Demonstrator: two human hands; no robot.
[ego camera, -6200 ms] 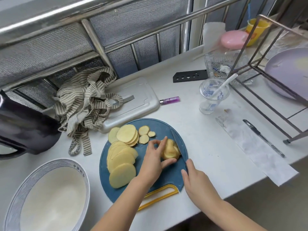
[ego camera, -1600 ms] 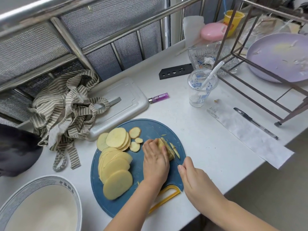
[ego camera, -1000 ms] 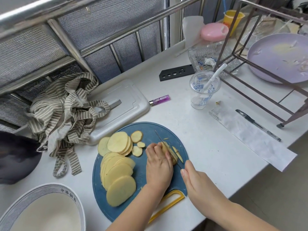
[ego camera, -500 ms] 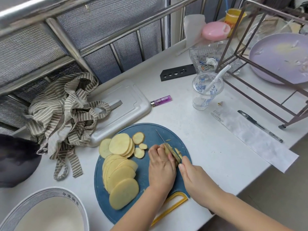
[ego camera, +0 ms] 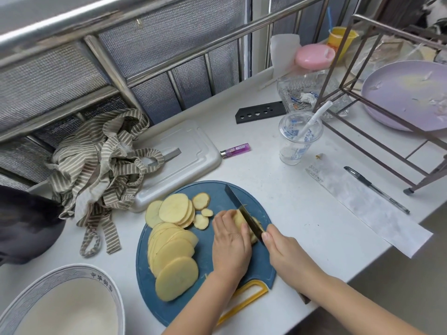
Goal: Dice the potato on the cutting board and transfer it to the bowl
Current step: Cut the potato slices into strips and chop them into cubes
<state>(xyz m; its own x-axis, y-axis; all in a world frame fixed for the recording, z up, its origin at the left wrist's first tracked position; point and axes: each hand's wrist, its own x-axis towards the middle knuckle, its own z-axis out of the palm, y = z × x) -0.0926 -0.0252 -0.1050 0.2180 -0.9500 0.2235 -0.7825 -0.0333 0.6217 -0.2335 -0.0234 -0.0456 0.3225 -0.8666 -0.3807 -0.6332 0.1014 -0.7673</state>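
Since six seconds back, the knife (ego camera: 235, 199) has gone from just right of the potato (ego camera: 238, 220) to edge-down across it, and the left hand (ego camera: 231, 243) has changed from a raised pinch to lying low over the piece. Now I see the right hand (ego camera: 287, 255) wrapped tight round the handle, which it hides, while the left hand's curled fingers clamp the potato just left of the blade, on the right half of the board (ego camera: 212, 187). Fanned slices (ego camera: 174, 255) lie on the board's left, and the bowl (ego camera: 72, 269) sits at the near left, well apart from the potato.
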